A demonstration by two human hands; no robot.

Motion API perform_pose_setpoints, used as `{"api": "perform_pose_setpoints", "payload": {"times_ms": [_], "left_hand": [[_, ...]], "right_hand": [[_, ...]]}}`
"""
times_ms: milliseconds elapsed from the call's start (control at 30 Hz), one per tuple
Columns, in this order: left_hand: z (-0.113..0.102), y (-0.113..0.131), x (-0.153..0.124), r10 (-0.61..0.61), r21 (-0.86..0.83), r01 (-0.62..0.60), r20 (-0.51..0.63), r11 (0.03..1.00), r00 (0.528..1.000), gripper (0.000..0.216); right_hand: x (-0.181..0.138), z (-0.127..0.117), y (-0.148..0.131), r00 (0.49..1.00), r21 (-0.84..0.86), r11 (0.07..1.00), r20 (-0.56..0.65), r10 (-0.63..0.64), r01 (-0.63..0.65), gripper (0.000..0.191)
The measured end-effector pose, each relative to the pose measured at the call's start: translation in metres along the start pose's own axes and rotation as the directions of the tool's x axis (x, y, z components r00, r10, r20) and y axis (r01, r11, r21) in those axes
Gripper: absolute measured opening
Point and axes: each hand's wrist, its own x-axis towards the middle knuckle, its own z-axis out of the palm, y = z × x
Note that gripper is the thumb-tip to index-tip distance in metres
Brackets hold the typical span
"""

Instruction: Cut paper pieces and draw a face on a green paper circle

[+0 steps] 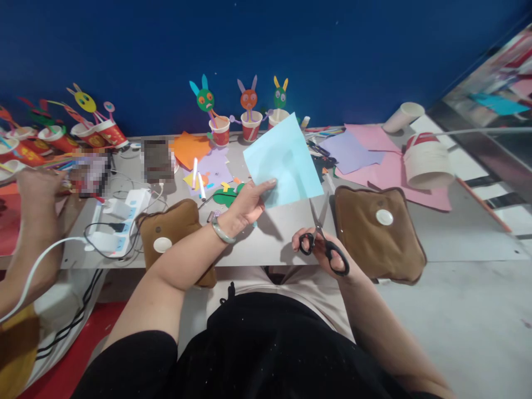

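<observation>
My left hand (246, 209) pinches the lower left part of a light blue sheet of paper (286, 160), its thumb lying on top. The sheet is tilted up above the table. In my right hand (324, 252) is a pair of scissors (319, 226) with black handles; the blades point up toward the paper's lower right corner and stand a little apart. Whether the blades touch the paper I cannot tell. Below the sheet, near my left hand, lie green paper cut-outs (224, 196). White markers (201, 185) lie to their left.
Paper cups with paper bunny-eared figures (251, 127) line the back wall. Brown cushioned pouches (361, 238) lie at the front edge. A power strip (124, 221) with cables is at left, near a co-worker's arm (35, 221). Pink paper (415, 188) and stacked cups (428, 163) are at right.
</observation>
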Motion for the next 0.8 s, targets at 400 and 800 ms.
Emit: {"api": "perform_pose_setpoints", "payload": {"times_ms": [400, 800], "left_hand": [[0.000, 0.000, -0.001, -0.036, 0.018, 0.035, 0.023, 0.999, 0.999, 0.023], [0.006, 0.003, -0.005, -0.029, -0.017, 0.030, 0.050, 0.999, 0.998, 0.039]], "right_hand": [[0.011, 0.000, -0.010, 0.996, 0.055, 0.998, -0.092, -0.005, 0.010, 0.067], [0.022, 0.017, -0.014, 0.997, 0.180, 0.981, -0.030, -0.072, 0.076, 0.066]]}}
